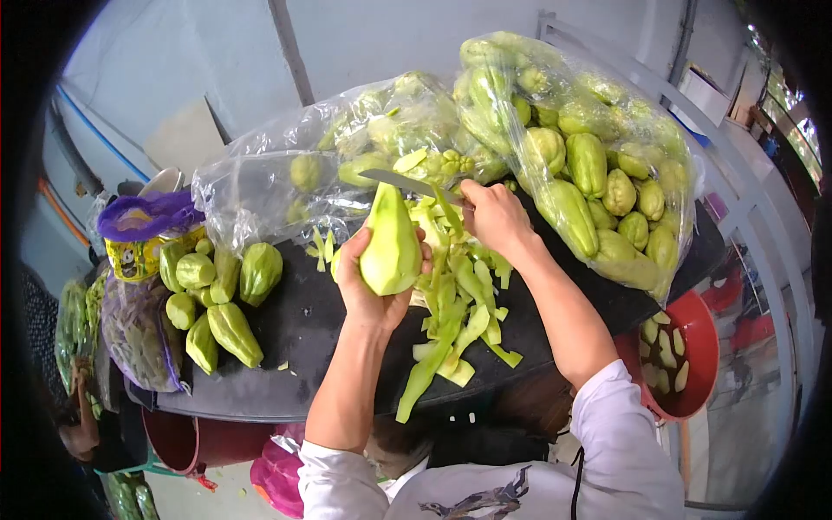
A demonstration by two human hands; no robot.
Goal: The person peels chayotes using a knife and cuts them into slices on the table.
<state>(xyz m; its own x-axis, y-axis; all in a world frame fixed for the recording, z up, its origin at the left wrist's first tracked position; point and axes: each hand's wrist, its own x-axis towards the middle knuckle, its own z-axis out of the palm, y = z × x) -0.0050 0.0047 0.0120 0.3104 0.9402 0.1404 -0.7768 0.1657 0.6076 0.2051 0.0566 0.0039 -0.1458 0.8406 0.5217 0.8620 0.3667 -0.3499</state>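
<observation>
In the middle of the head view, my left hand (371, 303) is closed around the lower part of a pale green peeled chayote (392, 253), narrow end up. My right hand (497, 218) grips a knife (406, 183), its handle mostly hidden in the fingers. The blade points left and lies across the top of the chayote. A thin strip of peel hangs close to my right fingers. Below the hands, a heap of chayote peels (451, 321) spreads over the black table (303, 342), some hanging over its front edge.
Two clear plastic bags of chayotes, the left bag (260, 178) and the right bag (598, 230), fill the back. Loose chayotes (232, 334) lie left beside a purple mesh bag (143, 334). A red bucket (706, 355) at right holds cut pieces. Another person's arm (84, 420) shows far left.
</observation>
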